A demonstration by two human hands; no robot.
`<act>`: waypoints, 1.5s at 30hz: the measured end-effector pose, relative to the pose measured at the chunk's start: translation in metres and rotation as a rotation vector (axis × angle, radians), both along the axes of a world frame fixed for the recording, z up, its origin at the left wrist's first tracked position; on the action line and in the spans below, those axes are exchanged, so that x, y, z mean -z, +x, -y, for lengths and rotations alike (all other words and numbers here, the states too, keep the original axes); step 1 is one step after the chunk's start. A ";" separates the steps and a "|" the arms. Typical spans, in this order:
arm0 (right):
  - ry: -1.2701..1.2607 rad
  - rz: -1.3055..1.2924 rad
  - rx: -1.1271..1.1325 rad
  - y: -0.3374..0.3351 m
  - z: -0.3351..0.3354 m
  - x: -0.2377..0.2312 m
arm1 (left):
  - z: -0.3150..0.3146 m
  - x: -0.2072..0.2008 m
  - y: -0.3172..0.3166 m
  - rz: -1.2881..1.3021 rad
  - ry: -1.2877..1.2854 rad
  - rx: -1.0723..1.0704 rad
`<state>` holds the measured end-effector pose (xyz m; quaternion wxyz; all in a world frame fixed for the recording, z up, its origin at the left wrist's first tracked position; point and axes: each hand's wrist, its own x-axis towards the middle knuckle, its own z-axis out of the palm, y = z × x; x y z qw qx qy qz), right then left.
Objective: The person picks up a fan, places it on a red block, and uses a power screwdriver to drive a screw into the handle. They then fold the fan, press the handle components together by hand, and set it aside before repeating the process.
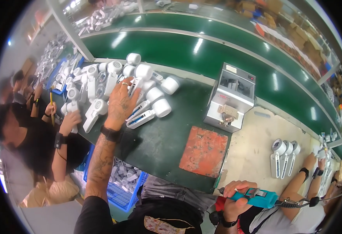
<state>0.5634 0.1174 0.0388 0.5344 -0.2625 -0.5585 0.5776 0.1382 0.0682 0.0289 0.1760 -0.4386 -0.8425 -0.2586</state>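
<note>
My left hand [122,99] reaches over a pile of white handheld fans at the back left of the bench. Its thumb and fingers close around the handle of one white fan [134,86]; some fingertips are hidden. More fans lie around it, including one with a round white head [161,108] just right of the hand and one with a slotted grille [98,106] to its left. My right hand [236,197] is low at the right, wrapped around a teal electric screwdriver [261,197]. The tool's tip points left, and a cable runs from its rear to the right.
A grey metal machine [231,99] stands at the back of the bench. In front of it lies a worn red mat [204,151]. Three fans [285,158] rest on a pale board at right. A blue crate [128,191] sits below the bench. Co-workers sit on both sides.
</note>
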 end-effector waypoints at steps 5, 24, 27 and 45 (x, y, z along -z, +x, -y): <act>-0.058 -0.076 -0.016 0.013 -0.003 0.001 | -0.015 -0.019 0.021 -0.240 0.082 0.035; -0.106 -0.020 0.082 0.061 0.022 -0.007 | -0.229 0.019 0.401 0.692 -0.318 0.978; -0.132 -0.044 0.085 0.069 0.024 -0.007 | -0.235 0.023 0.413 0.642 -0.322 0.913; 0.035 0.170 0.366 0.059 -0.026 0.013 | -0.222 0.032 0.364 0.570 -0.294 0.915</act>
